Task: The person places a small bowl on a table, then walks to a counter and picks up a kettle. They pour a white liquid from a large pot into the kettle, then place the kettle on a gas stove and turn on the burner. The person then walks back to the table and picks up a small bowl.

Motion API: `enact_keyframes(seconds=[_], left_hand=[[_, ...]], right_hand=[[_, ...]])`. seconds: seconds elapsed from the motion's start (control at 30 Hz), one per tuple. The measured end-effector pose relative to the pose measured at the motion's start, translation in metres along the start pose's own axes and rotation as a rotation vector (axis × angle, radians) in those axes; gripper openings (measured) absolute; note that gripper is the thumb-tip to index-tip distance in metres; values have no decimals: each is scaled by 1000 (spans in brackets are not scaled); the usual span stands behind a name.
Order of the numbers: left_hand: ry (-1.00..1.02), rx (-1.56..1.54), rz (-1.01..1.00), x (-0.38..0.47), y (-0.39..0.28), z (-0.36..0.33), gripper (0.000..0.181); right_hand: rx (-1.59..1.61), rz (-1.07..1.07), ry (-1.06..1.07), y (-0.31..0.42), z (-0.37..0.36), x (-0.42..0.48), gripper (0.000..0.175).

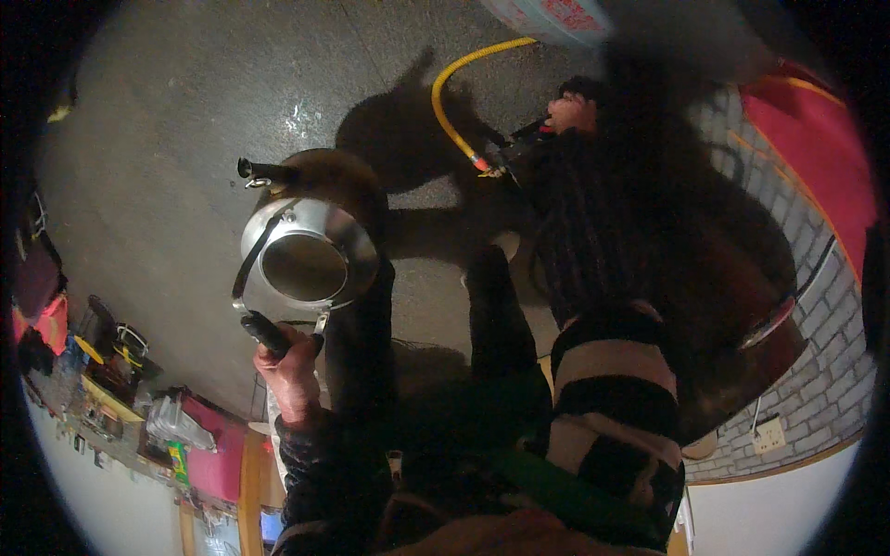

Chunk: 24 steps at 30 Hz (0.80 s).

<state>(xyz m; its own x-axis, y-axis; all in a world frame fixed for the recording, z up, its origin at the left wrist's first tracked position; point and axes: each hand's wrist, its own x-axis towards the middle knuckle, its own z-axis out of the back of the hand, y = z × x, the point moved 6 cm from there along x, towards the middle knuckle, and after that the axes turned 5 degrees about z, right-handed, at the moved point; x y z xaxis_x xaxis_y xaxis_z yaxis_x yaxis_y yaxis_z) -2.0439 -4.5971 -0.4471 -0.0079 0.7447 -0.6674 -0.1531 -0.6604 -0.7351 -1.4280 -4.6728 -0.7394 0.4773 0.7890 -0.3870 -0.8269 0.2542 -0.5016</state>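
Observation:
A metal kettle (354, 236) with no lid over its round mouth hangs tilted from my left hand (288, 375). My left fingers wrap the black grip (265, 335) of its bail handle. The dark spout (268, 169) points left, away from my legs. Farther off on the right, my right hand (573, 112) has its fingers curled around a dark object with a bit of red, too shadowed to name. Close to that object, a yellow corrugated hose (438, 90) ends in an orange collar and a brass-coloured fitting (494, 171).
A pale blue rounded container (549, 17) with red print stands at the top, by the hose's far end. Grey concrete floor (174, 139) spreads ahead. Cluttered goods and a pink box (215, 452) line the left. On the right are a brick-patterned wall (820, 375) and a socket (770, 436).

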Motion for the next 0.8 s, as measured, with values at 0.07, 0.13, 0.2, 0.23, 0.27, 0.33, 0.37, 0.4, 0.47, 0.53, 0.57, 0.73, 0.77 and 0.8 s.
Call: enact_keyframes(seconds=[0.07, 0.13, 0.2, 0.23, 0.27, 0.33, 0.37, 0.4, 0.47, 0.53, 0.57, 0.73, 0.77, 0.8], left_hand=[[23, 24, 8, 3, -2, 2, 9], [71, 41, 20, 5, -5, -1, 9], [79, 53, 2, 5, -11, -7, 11], [73, 65, 4, 4, -13, -10, 11], [109, 35, -9, 3, -17, -16, 11], [177, -14, -16, 0, -22, -27, 11], [144, -5, -48, -1, -25, -28, 11], [133, 6, -67, -2, -27, -28, 12], [79, 13, -71, -2, -25, -23, 12], [-9, -6, -40, 1, -18, -11, 13], [-8, 19, -33, 3, -14, -7, 11], [13, 26, -17, 21, -1, 10, 7], [70, 4, -40, 24, -4, 8, 7], [69, 27, -82, 26, -8, 8, 8]], right_hand=[[12, -37, -20, -4, 17, -6, 34], [28, -110, -34, -9, 42, -18, 37], [65, -199, -55, -15, 72, -34, 40], [85, -243, -65, -17, 87, -42, 41], [109, -297, -73, -20, 102, -50, 43], [160, -406, -90, -20, 129, -64, 45], [193, -454, -87, -16, 141, -70, 47], [220, -494, -75, -7, 152, -75, 48], [230, -519, -62, 25, 173, -83, 51], [288, -141, 232, 104, 184, -86, 47], [932, -706, 96, 117, 194, -100, 35], [1903, -568, -598, 205, 301, -170, 22], [1939, -423, -743, 196, 328, -191, 25], [1917, -224, -868, 181, 355, -212, 32]])
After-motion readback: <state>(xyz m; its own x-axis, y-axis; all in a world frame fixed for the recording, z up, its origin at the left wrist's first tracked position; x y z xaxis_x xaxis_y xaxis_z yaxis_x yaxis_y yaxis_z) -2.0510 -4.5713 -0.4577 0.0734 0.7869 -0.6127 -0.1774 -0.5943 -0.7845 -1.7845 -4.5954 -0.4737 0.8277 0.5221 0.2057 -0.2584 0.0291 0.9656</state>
